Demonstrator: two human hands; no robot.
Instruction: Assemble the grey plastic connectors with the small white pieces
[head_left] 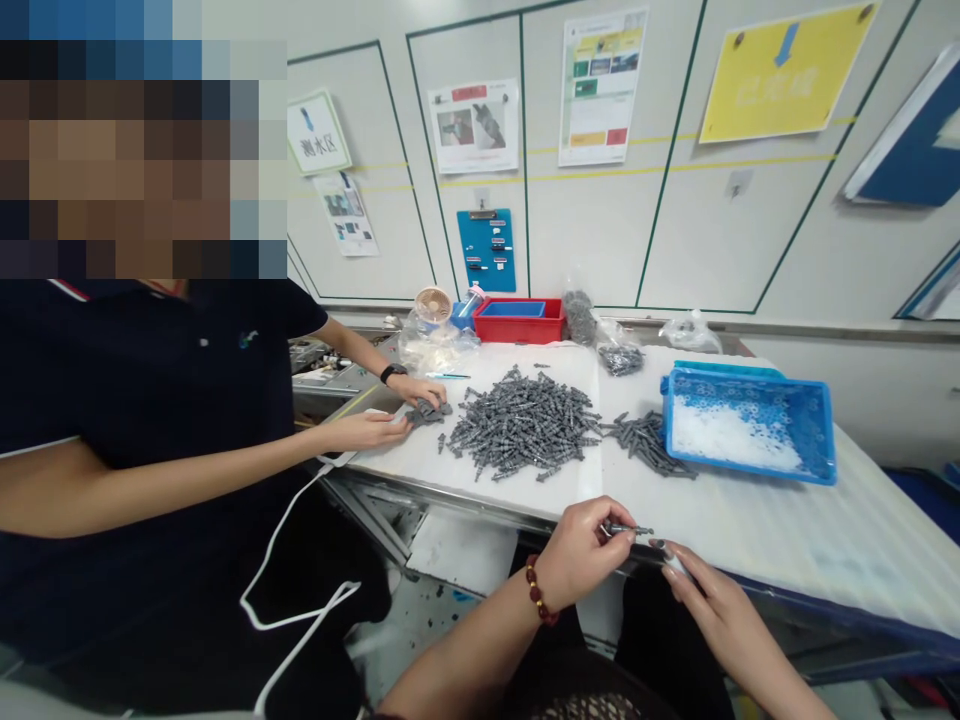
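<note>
Over the table's front edge, my left hand (585, 548) is closed, pinching a slim grey plastic part (630, 529) whose narrow end points right. Just right of it, my right hand (709, 588) closes its fingers on a small white cylinder (674, 562) with a dark end towards the grey part. A narrow gap seems to separate the two. Beyond my hands, a large heap of similar grey parts (525, 425) lies on the white tabletop. A smaller pile of grey parts (649, 445) lies right of it, against a blue basket (825, 430) with white material inside.
On the left, a co-worker's hands (367, 430) handle grey pieces (429, 411) at the table. A white cable (262, 590) hangs beside that person. Along the back stand a red bin (555, 322), bagged grey parts (619, 358) and a small fan (433, 305).
</note>
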